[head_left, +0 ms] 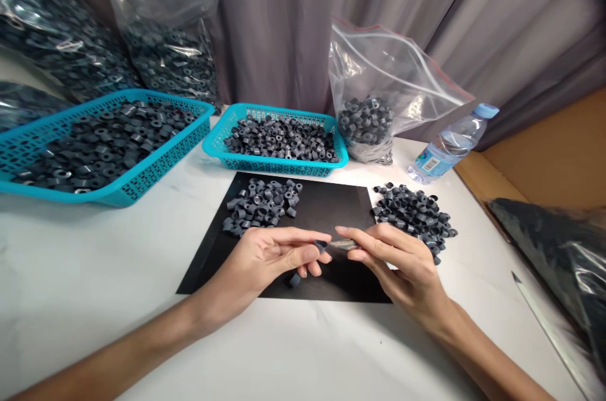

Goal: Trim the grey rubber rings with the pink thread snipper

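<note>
Dark grey piece (pixel 321 246), pinched in the left grip (pixel 269 257) above the black mat (pixel 326 208). Slim metal tool (pixel 344 244), clamped in the right grip (pixel 407 259), tip close to the piece; contact hard to tell. Beyond the mat, on the white tabletop (pixel 331 350), a teal basket (pixel 284 165) of similar parts (pixel 284 137).

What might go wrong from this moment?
The slim tool in the right hand points toward the small dark part pinched by the left hand; a slip might nick that hand. The small dark part could also drop and mix with the pile of dark pieces on the black mat.
</note>
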The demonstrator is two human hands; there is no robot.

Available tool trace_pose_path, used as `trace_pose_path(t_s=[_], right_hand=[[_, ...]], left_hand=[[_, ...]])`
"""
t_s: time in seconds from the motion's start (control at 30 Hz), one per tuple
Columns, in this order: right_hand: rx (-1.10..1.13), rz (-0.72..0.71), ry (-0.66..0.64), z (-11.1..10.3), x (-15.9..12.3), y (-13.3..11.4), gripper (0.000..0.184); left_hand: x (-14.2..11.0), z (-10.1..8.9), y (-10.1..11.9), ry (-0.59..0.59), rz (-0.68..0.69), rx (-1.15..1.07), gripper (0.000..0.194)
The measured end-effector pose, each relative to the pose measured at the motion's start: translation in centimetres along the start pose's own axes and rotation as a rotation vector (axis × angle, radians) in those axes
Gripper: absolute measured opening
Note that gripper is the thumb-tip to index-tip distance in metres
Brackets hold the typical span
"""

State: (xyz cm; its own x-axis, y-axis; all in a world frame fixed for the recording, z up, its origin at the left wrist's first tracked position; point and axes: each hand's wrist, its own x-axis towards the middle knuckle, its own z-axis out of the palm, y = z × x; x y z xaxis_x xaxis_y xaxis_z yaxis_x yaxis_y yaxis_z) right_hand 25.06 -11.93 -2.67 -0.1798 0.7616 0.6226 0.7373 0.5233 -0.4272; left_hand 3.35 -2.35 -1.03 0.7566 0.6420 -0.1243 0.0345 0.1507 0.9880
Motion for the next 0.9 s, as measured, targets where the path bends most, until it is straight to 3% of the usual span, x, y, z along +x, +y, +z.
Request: trace_pose_path(t_s=[0.27,0.47,0.57,0.9], right_hand=[[0.0,0.011,-0.035,0.0,-0.1,0.4,0.036],[-0.133,0.271,0.051,1.5,-0.6,1.8,0.031],[-0.243,0.314,0.014,2.6,-1.0,2.8,0.031],[-0.516,0.231,-0.04,3.9,-1.3,3.1,0.033]], left_hand=[[0.0,-0.1,-0.1,0.004,-0.021,-0.002,0.024],[-0.1,-0.2,-0.1,0.052,-0.029,0.032,0.029],[0.0,-0.3,-0.4,0.076,-0.028,0.032,0.031],[0.2,-0.6,-0.5,0.096,0.005,0.034,0.028]])
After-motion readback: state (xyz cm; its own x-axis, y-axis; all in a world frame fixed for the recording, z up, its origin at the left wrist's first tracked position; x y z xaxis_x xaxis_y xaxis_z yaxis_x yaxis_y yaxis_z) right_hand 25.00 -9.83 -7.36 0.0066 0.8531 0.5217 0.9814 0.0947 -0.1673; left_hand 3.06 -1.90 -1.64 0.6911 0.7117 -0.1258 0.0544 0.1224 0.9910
